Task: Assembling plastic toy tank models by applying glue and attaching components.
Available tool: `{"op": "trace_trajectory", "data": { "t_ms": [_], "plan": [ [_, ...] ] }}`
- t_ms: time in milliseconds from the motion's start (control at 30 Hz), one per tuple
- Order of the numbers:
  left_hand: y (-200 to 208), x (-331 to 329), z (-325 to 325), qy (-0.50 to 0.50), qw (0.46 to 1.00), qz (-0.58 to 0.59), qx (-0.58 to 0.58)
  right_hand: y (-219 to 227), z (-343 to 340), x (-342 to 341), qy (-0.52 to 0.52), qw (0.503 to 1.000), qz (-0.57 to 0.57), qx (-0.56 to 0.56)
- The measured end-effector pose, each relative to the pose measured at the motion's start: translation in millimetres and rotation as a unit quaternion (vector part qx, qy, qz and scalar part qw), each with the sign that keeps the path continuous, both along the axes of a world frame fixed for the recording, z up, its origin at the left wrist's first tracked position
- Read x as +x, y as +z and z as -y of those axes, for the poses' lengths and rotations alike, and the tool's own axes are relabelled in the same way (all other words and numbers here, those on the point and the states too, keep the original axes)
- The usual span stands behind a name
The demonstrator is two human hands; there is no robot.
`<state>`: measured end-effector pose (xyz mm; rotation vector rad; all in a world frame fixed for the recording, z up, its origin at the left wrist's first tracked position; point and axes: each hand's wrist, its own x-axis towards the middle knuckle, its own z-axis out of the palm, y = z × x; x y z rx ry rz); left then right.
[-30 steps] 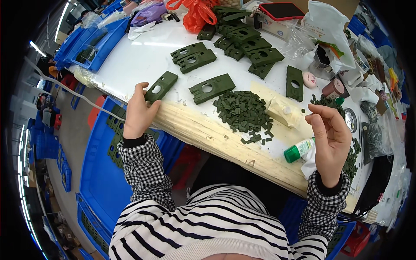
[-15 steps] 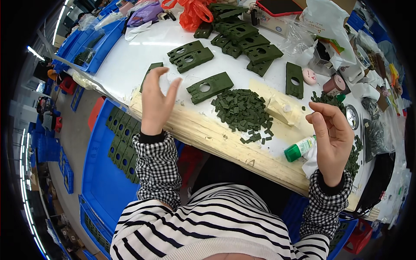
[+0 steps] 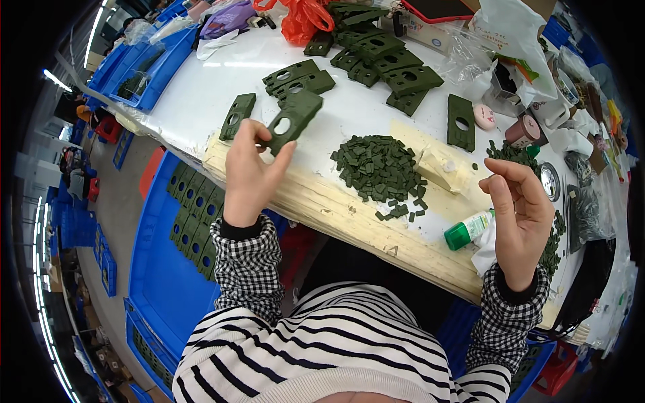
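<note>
Currently, our left fingers [image 3: 250, 132] grip a green holed panel [image 3: 301, 111] by its near end above the counter [image 3: 188, 114]; we cannot tell whether our curled right fingers [image 3: 514, 172] hold anything. Outward, small green pieces [image 3: 376, 168] lie heaped near a green-capped bottle [image 3: 470, 230].

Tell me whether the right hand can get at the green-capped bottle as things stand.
Probably yes: the right hand is close beside the green-capped bottle, which lies on the table with nothing visible on top.
</note>
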<state>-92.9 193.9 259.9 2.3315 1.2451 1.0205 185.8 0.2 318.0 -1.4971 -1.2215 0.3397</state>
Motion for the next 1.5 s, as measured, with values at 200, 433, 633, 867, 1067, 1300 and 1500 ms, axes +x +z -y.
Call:
{"op": "trace_trajectory", "data": {
  "t_ms": [200,433,633,867,1067,1300,1500],
  "plan": [
    [2.6,-29.0,-5.8,0.115,0.989,-0.072,-0.056,-0.4,-0.2,-1.1,0.006,1.0,0.002,-0.003],
    [-3.3,-43.6,-22.1,0.164,0.977,-0.136,-0.029,-1.0,-1.9,-1.5,0.012,1.0,0.003,-0.004],
    [-10.9,-38.8,-37.7,0.244,0.947,-0.191,0.082,-0.6,-1.8,-0.2,0.007,1.0,-0.002,-0.01],
    [-13.5,18.6,-48.1,0.066,0.968,-0.127,0.204,0.7,0.8,-1.7,0.001,1.0,0.003,-0.015],
    [-30.7,33.2,-67.7,0.064,0.957,-0.203,0.196,2.2,2.3,-2.6,0.004,1.0,0.005,-0.011],
    [-17.3,33.6,-54.4,-0.023,0.976,-0.145,0.163,-0.6,-0.3,-2.3,-0.001,1.0,0.013,-0.005],
    [34.9,54.3,12.2,-0.217,0.975,0.015,0.053,9.4,-8.9,-7.1,0.051,0.973,0.224,-0.006]
  ]
}}
